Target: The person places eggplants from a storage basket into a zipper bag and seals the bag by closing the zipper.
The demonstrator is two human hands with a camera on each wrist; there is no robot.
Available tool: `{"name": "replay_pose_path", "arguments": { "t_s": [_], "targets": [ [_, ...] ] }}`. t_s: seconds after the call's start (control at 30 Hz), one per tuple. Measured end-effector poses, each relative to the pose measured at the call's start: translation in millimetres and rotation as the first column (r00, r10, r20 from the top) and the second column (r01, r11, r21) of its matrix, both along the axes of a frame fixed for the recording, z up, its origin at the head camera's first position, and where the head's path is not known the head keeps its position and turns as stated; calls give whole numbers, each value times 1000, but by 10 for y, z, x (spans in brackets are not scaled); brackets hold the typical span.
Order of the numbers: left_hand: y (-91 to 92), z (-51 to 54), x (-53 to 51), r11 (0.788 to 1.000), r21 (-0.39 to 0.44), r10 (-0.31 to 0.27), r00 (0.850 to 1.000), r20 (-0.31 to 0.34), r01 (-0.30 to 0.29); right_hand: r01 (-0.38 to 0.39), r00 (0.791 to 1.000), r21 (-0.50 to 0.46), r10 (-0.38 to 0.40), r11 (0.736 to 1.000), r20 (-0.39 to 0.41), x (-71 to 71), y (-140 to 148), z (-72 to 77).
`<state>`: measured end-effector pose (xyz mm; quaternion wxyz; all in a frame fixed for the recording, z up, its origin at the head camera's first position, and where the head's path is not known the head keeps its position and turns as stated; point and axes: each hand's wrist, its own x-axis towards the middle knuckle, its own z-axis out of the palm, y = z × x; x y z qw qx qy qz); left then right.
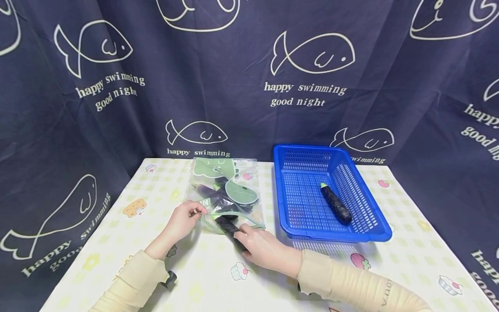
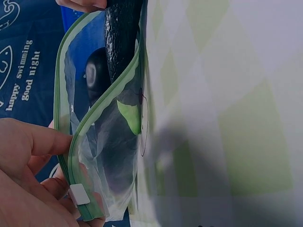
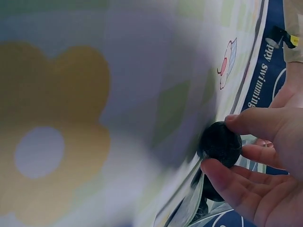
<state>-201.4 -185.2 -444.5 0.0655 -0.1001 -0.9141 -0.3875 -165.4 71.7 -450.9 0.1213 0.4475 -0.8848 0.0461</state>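
Note:
A clear zip bag (image 1: 249,171) with green print lies on the table, its green-edged mouth facing me. Several dark eggplants (image 1: 206,190) show through the plastic. My left hand (image 1: 186,219) pinches the mouth's left corner; in the left wrist view the white slider (image 2: 79,194) sits by those fingers and the mouth gapes. My right hand (image 1: 269,249) grips another eggplant (image 1: 227,225) by its rounded end. Its green stem end is inside the bag mouth, while the rest sticks out. In the right wrist view, thumb and fingers surround the dark end (image 3: 220,144).
A blue plastic basket (image 1: 277,186) stands to the right of the bag, with one eggplant (image 1: 335,203) lying in it. The table wears a pale checked cloth (image 1: 210,273) with printed pictures. Behind hangs a dark blue curtain (image 1: 241,104) with fish drawings.

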Motion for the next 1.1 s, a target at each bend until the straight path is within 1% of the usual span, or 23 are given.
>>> {"name": "replay_pose_path", "arguments": {
  "t_s": [0.27, 0.53, 0.7, 0.83, 1.1],
  "targets": [
    [9, 4, -3, 1000, 3, 6, 1000, -1, -6, 8, 1000, -4, -8, 1000, 17, -21, -35, -3],
    [15, 3, -4, 1000, 14, 9, 1000, 3, -9, 15, 1000, -23, -15, 1000, 5, -38, -74, -15],
    [13, -4, -11, 1000, 21, 11, 1000, 0, -11, 21, 999, -36, -20, 999, 25, -63, -94, -21],
    [9, -11, -20, 1000, 10, 16, 1000, 4, -16, 15, 999, -53, -13, 999, 31, -85, -114, -8],
    [9, -5, -32, 1000, 4, 21, 1000, 11, -21, 3, 1000, -80, -3, 997, 1, -129, -169, 21]
  ]
}}
